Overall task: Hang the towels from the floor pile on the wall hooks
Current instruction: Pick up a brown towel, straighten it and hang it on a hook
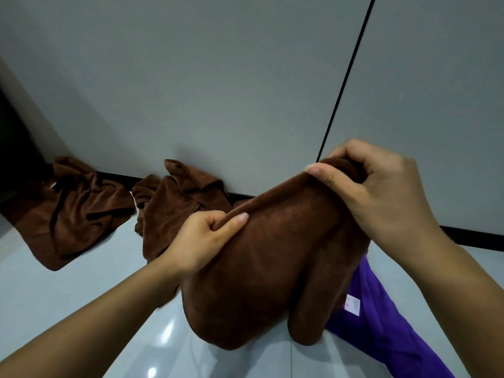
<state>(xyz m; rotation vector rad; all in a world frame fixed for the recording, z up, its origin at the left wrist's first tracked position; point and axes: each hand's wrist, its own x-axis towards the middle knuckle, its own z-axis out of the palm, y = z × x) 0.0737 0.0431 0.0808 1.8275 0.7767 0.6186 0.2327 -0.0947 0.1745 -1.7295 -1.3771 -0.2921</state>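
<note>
A brown towel (272,268) hangs in the air in front of me, held by its top edge. My left hand (201,241) pinches the lower left part of that edge. My right hand (373,192) grips the upper right corner, bunched in the fingers. Two more brown towels lie crumpled on the floor against the wall: one at the left (79,211), one in the middle (177,203), partly hidden by my left hand. A purple towel (381,317) with a white label lies on the floor behind the held towel. No wall hooks are in view.
A grey wall (218,91) with a black vertical seam (346,77) fills the upper view, with a black baseboard along its foot. The floor (81,296) is glossy pale tile. A dark opening is at the far left edge.
</note>
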